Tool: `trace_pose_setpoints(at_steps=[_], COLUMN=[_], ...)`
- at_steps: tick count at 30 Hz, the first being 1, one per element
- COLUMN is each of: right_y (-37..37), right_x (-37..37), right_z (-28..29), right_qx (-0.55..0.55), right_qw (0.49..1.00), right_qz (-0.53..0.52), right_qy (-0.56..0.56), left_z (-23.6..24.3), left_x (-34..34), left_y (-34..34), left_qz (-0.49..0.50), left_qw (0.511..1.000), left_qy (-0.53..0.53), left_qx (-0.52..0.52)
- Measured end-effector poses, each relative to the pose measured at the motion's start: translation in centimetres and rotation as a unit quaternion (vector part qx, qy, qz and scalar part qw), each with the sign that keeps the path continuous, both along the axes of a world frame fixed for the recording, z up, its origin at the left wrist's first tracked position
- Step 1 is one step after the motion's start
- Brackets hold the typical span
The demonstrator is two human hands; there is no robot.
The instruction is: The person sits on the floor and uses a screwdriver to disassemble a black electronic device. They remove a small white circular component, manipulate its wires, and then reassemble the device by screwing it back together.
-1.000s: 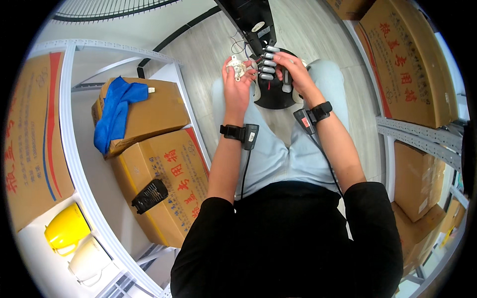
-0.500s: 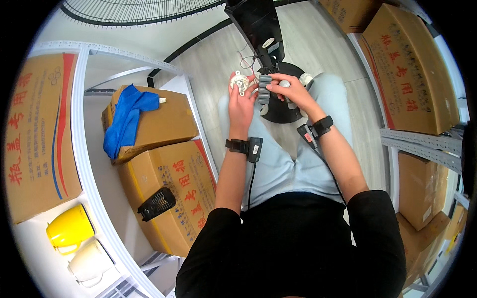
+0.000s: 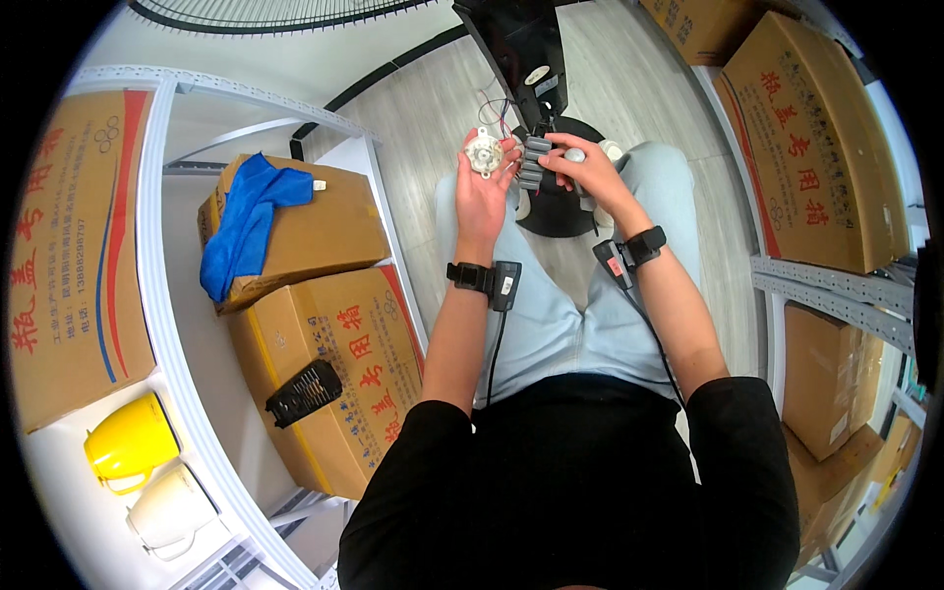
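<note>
At the near end of the black stand [image 3: 516, 49], the left hand [image 3: 482, 202] is now turned palm-up more fully than half a second ago, and the grey button block [image 3: 532, 162] is tilted; the white round part [image 3: 484, 155], left of the stand's near end, is thereby judged better exposed for handling. It is cradled in half-curled left fingers. By the right hand [image 3: 593, 177], right of that end, a grey-handled tool [image 3: 575, 154] is clasped while the block is touched by fingertips.

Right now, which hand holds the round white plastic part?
The left hand, holding the round white part; the right hand touches the grey ribbed block instead.
</note>
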State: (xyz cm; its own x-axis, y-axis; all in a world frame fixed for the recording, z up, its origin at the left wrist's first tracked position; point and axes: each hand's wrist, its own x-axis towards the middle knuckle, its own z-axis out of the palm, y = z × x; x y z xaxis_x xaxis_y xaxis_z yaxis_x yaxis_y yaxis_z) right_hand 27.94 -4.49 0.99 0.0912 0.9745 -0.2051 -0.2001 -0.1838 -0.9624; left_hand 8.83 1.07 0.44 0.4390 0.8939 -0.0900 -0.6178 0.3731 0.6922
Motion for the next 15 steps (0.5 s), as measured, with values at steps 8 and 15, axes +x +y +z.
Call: trace_pose_setpoints(at_steps=[8,15], right_y=[0.2,0.6], right_x=[-0.4,-0.1], right_z=[-0.9,-2.1], right_qx=[-0.027,-0.047], right_qw=[0.996,0.993], right_qz=[0.000,-0.005], right_qy=[-0.081,-0.113], left_z=[-0.6,0.5], left_x=[-0.2,0.2], left_y=[0.3,-0.1], left_qz=[-0.006,0.000], left_qw=[1.000,1.000], left_qy=[-0.023,-0.010], left_qx=[-0.008,-0.018])
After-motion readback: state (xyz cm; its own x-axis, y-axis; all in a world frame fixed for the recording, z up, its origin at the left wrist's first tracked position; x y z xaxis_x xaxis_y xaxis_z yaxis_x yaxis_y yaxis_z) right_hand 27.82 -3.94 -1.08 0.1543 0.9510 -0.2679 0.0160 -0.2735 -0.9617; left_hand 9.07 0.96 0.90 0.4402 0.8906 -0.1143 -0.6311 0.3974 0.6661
